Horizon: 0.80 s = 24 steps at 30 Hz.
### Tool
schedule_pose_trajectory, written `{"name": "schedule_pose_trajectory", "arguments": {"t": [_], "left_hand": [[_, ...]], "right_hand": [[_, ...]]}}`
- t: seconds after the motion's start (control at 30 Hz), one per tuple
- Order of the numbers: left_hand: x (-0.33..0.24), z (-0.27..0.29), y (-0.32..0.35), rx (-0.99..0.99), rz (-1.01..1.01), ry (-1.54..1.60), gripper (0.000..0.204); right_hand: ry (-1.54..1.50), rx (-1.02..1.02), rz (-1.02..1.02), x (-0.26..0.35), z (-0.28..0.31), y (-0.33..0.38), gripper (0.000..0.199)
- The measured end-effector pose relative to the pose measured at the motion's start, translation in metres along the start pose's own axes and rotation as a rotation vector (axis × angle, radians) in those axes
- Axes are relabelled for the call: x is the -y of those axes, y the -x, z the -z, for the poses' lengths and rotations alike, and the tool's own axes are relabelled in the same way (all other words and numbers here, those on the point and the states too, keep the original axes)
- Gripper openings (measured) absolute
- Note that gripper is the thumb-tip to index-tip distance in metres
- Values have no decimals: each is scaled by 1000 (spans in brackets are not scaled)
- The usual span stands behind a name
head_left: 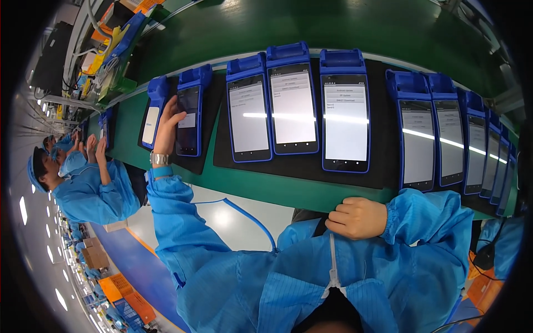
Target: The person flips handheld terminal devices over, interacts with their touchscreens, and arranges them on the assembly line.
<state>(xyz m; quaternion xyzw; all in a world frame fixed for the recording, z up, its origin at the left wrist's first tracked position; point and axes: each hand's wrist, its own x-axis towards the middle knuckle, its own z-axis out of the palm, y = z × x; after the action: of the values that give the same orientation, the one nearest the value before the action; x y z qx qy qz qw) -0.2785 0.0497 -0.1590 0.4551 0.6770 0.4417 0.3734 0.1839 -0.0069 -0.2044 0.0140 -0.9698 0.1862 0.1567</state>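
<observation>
Left hand [166, 126], fingers spread, touches a blue plastic handheld terminal [190, 114] on the green conveyor belt [261, 183]; right hand [356, 217] sits fisted just below the belt's edge.

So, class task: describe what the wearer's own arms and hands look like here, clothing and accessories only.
Both arms are in bright blue, finely striped smock sleeves with gathered elastic cuffs. The left hand is bare, with a silver metal-link wristwatch above the cuff. The right hand is bare, without rings or a watch showing.

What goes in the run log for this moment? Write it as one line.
left hand: touching screen of blue handheld terminal | right hand: closed fist at green bench edge, holding nothing visible | row of lit terminals on black mat
</observation>
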Motion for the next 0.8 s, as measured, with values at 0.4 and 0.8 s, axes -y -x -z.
{"name": "schedule_pose_trajectory", "arguments": {"t": [0.4, 0.8], "left_hand": [[12, 4, 25, -379, -128, -288, 48], [46, 30, 24, -271, 83, -43, 33]], "right_hand": [[12, -10, 3, 0, 1, 0, 15], [17, -14, -18, 1, 3, -3, 13]]}}
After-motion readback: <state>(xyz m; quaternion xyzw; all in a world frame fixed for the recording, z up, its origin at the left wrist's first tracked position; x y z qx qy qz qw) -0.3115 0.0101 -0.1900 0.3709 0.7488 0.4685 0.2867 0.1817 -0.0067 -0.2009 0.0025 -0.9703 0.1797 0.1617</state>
